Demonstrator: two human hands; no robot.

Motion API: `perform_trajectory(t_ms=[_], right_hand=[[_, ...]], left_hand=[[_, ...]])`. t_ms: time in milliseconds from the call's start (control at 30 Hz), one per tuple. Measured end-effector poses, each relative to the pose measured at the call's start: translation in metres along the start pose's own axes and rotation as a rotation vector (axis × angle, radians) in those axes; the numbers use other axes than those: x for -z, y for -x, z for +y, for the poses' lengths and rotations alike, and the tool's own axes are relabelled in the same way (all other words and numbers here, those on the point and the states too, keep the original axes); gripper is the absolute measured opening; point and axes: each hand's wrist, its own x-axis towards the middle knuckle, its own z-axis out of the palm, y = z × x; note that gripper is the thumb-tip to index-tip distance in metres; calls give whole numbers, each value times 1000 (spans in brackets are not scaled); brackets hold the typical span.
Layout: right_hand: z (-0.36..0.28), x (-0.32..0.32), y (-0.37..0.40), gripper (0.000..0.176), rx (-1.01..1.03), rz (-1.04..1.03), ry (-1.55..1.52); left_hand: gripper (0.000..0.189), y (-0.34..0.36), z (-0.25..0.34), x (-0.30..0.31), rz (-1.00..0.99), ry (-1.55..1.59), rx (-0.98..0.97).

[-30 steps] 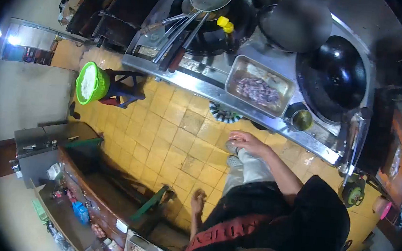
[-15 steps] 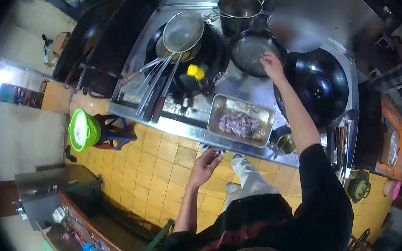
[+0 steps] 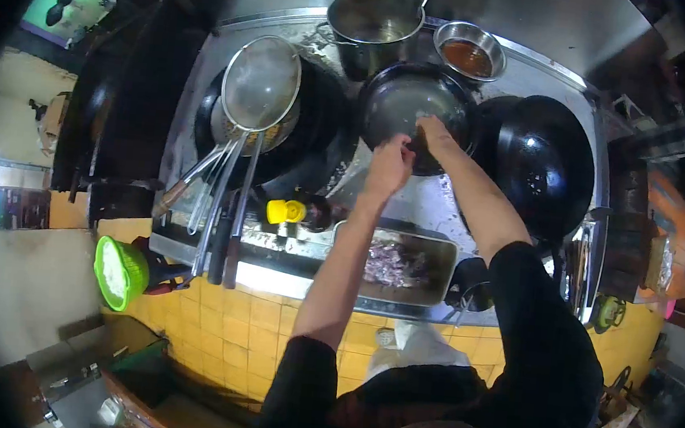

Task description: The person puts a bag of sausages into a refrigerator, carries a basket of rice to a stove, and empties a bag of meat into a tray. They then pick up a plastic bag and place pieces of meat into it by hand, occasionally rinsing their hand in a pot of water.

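Both of my hands are over the black wok in the middle of the stove, which holds cloudy liquid. My left hand is at its near rim, fingers curled together; whatever they may hold is hidden. Just to the right, my right hand points down over the liquid, its fingertips blurred and partly hidden. Below my hands, a metal tray of chopped purplish pieces sits at the stove's front edge, partly covered by my left forearm. A bottle with a yellow cap lies left of the tray.
A large pot and a metal bowl of reddish-brown liquid stand behind. Another black wok is at right. At left, a strainer rests over a wok, its handle among other utensils. A green basket stands beyond the stove's left side.
My left hand has risen from beside the stove front to the middle wok's rim. My right hand remains over that wok, now lower and pointing down. The view has shifted, revealing the reddish-brown liquid.
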Motion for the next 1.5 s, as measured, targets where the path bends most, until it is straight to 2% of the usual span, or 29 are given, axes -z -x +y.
perform_trajectory(t_ms=[33,67,133,200,233,267,300,400,500,667,767,867,900,933,967,1000,1033,1067,1100,1133,1167,1200,1267,1333,1367,1400,1433,1467,1500], right_hand=[[1,4,1,29,57,17,-72],[-1,11,2,29,45,13,-63],[-15,28,15,27,105,-78,231],[-22,46,22,27,38,-61,103],[-30,62,41,17,54,24,196],[-20,58,36,17,101,23,184],[-24,66,51,18,92,15,159],[-40,96,82,19,57,40,98],[-35,98,97,18,41,132,87],[-36,139,165,17,21,270,88],[-35,186,252,20,-15,341,94],[-10,215,376,20,-48,361,-165],[-10,231,427,16,-36,327,-289],[-8,245,480,12,-28,298,-412],[15,232,521,11,-90,330,-578],[45,210,560,11,-134,378,-742],[57,196,605,13,-184,596,-299],[63,178,649,15,-248,755,147],[73,157,693,17,-521,709,114],[83,133,739,20,-783,651,56],[102,108,785,24,-924,669,-269],[123,88,830,29,-1025,685,-599],[118,38,912,26,-1101,631,54],[103,16,965,23,-1307,588,427],[96,21,992,23,-1374,603,413],[91,34,1021,22,-1436,662,-63],[90,39,1047,21,-1433,721,-541],[94,29,1073,21,-1477,750,-550],[102,18,1104,23,-1450,824,-726]], left_hand=[[32,-16,-13,-9,39,-167,-105],[32,-29,-13,-13,32,-153,-106],[36,-43,-17,-23,-54,-684,-22],[36,-55,-39,-42,-33,-856,-72],[33,-62,-29,-41,-179,-710,170],[27,-75,-37,-43,-375,-576,310],[23,-77,-47,-50,-333,-670,228],[25,-88,-40,-50,-432,-711,215],[25,-87,-26,-50,-285,-711,282],[24,-39,48,-3,-5,-813,27],[28,-15,85,29,-1,-859,-48],[31,9,105,52,62,-755,-172],[30,26,126,61,67,-744,-121],[31,28,112,60,17,-490,-290],[51,58,138,60,46,-416,-270],[66,55,118,53,101,-356,-513],[63,62,116,49,66,-390,-439],[59,92,155,55,-61,-440,-237],[52,82,132,45,-119,-444,-343],[45,105,157,47,-197,-332,-282],[37,107,145,34,-116,-124,-423],[32,125,166,32,-153,-116,-365],[24,170,218,24,-219,-100,-314],[23,184,239,-9,-320,101,-311],[23,188,243,-31,-395,286,-293],[24,196,264,-48,-477,301,-251],[19,210,288,-65,-613,518,-214],[15,226,314,-88,-727,779,-83],[14,242,338,-115,-960,1055,-92]])
